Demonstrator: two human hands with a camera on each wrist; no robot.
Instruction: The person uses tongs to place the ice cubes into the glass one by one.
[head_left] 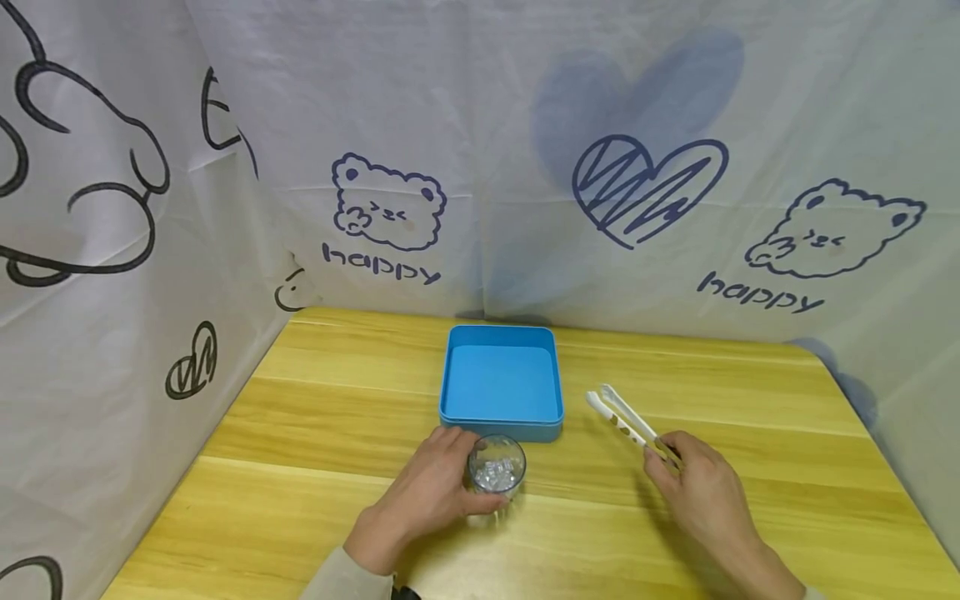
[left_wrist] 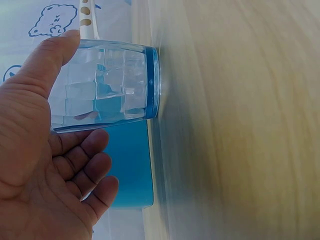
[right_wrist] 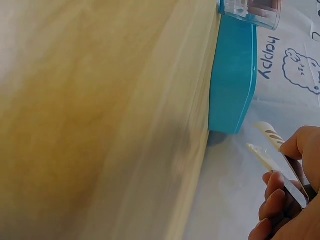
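Observation:
A clear drinking glass [head_left: 498, 463] with clear chunks like ice or crystals inside stands upright on the wooden table. My left hand [head_left: 431, 486] holds it from the left, thumb on the near side and fingers at the far side. The left wrist view shows the faceted glass [left_wrist: 110, 87] between thumb and forefinger, the other fingers curled below. My right hand [head_left: 699, 482] grips a pair of white-tipped tongs [head_left: 621, 421] with brown spots. Their tips are apart with nothing between them, pointing toward the box side, above the table in the right wrist view.
Just beyond the glass sits a blue square box [head_left: 501, 379], open at the top, with nothing inside. White cloth printed with bears and hearts [head_left: 510, 167] hangs behind the wooden table [head_left: 315, 383] and along both sides.

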